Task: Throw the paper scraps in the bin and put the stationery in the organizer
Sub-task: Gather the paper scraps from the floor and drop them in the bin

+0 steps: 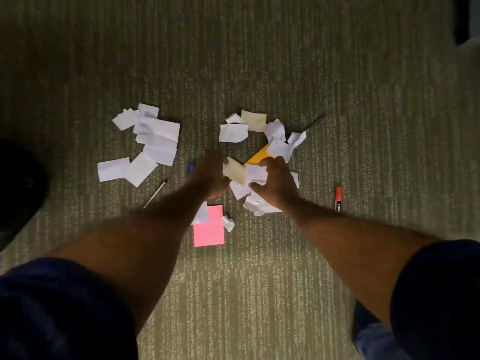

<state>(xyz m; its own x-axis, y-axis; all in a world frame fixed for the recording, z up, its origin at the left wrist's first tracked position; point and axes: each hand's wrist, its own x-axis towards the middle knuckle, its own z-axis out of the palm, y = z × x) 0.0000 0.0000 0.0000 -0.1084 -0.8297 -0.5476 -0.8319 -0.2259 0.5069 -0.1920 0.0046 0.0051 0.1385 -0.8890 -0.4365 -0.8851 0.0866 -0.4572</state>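
Observation:
Torn white paper scraps lie on the carpet in two heaps, one at the left (150,141) and one in the middle (275,141). My left hand (210,175) holds a cream scrap (235,172) at the middle heap. My right hand (275,183) curls over white scraps (255,175) beside it. A pink sticky pad (209,231) lies below my left wrist, an orange pad (259,157) under the scraps. A red marker (338,198) lies at the right, a pen (155,193) at the left, another pen (315,122) at the upper right, and a blue cap (190,168) shows by my left hand.
Grey striped carpet (246,294) covers the floor. A dark rounded shape (18,193) sits at the left edge. A dark object (462,19) stands at the top right corner. No bin or organizer is in view.

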